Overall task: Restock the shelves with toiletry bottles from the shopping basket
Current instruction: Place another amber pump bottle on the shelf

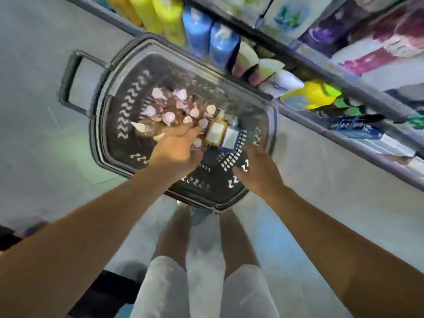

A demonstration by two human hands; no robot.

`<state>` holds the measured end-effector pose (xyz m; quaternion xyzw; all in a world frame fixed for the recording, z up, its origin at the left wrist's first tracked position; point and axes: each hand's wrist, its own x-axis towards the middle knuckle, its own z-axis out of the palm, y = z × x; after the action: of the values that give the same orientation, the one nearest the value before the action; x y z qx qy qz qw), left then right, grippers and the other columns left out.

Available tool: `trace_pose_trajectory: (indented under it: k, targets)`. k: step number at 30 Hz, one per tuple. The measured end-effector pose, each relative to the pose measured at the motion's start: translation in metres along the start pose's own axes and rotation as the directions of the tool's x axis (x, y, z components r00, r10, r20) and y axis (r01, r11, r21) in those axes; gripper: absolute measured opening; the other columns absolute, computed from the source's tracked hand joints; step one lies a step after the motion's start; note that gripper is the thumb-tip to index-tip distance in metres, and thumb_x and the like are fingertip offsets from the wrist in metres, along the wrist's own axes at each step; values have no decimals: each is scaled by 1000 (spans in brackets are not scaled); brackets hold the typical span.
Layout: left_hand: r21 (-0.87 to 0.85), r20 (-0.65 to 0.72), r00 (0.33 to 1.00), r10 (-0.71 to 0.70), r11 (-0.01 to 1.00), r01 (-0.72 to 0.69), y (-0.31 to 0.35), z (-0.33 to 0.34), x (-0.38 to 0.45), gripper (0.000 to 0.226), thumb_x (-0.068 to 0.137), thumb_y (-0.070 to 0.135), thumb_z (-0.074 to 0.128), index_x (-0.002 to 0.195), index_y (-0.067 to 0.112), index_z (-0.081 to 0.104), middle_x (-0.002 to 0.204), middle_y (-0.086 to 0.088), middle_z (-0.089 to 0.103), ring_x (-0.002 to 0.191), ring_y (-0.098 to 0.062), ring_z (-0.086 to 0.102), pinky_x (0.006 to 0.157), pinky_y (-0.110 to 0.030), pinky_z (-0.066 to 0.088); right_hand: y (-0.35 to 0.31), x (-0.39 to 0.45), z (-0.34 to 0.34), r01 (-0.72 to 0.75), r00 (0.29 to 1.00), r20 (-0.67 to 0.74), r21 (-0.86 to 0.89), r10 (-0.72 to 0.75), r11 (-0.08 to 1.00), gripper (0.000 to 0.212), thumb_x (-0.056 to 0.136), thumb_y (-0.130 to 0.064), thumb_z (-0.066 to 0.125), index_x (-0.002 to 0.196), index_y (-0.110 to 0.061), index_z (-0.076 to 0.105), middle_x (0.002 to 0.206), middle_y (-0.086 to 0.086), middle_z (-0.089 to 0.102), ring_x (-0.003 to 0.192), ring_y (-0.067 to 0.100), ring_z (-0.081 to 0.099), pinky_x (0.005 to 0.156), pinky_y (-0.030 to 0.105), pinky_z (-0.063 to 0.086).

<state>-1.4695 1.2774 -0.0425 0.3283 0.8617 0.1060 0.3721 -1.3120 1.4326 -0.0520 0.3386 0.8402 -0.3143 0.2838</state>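
Observation:
A black shopping basket [110,143] stands on the floor in front of me. Several brown bottles with pale pink pump tops [169,106] stand packed in its middle. An amber bottle with a white label [215,131] and a dark blue bottle [230,137] lie beside them. My left hand [176,154] reaches into the basket with its fingers down among the pump bottles; whether it grips one is hidden. My right hand [259,171] hovers over the basket's near right part, fingers loosely spread, holding nothing. The picture is blurred.
The shelves [305,56] run diagonally across the upper right, stocked with yellow, blue, white and green bottles and pink packs. The basket's handle [68,81] sticks out to the left. Grey floor lies to the left. My legs stand below the basket.

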Motion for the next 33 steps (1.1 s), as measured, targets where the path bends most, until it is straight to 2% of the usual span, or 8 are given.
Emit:
trace_pose_trajectory:
  k: [5,10,16,19,22,26,29,33]
  targets:
    - [-5,-72,996,47,999,-47,-33,58,54,54,85,23,71,134,8,56,135,-14,57,124,-37,52,104,-43,42,17,90,51,-45,998,38,84,42,995,52,89,-32,62,136,-14,49,131,10,56,119,27,55,93,31,44]
    - [-17,-5,1000,-25,1000,25,-67,105,109,57,89,33,60,142,16,46,139,-4,52,129,-29,46,102,-46,45,26,172,99,-35,999,15,163,33,986,32,90,-27,63,119,-14,60,120,5,66,111,22,61,87,28,48]
    - [56,-4,999,48,997,-48,-106,138,153,59,90,34,59,144,17,44,148,-5,45,138,-28,38,113,-41,34,41,257,142,-214,976,18,284,218,935,32,89,-34,58,117,-18,60,118,9,65,109,30,61,89,35,48]
    - [61,-23,997,68,996,-66,-118,146,164,60,88,33,62,144,17,45,148,-7,45,138,-29,37,113,-43,34,47,292,156,-320,947,96,334,306,886,38,94,-46,53,114,-16,62,109,8,68,82,24,70,80,42,57]
    - [59,-30,997,76,995,-74,-126,151,172,62,87,33,64,143,15,45,148,-10,45,138,-31,37,112,-45,34,53,321,166,-462,886,172,417,431,783,38,89,-47,62,104,-13,65,84,4,69,50,14,68,55,28,58]
    - [69,-38,993,108,992,-105,-127,154,173,62,85,33,64,142,15,47,146,-9,46,137,-31,38,112,-41,32,54,338,170,-490,871,98,249,481,836,45,84,-63,56,100,-21,60,93,2,66,69,18,61,55,26,42]
    - [45,-42,993,110,993,-108,-122,151,168,62,84,32,67,140,12,49,145,-11,48,135,-33,40,111,-41,33,55,328,166,-504,861,85,272,501,820,53,81,-66,58,107,-20,64,101,3,63,83,20,61,64,28,45]
    - [33,-61,989,137,990,-135,-104,146,155,61,82,31,68,137,9,53,139,-11,53,130,-33,46,111,-41,35,51,278,157,-285,942,-99,268,320,920,40,96,-55,45,90,-21,65,86,0,60,74,14,56,52,21,31]
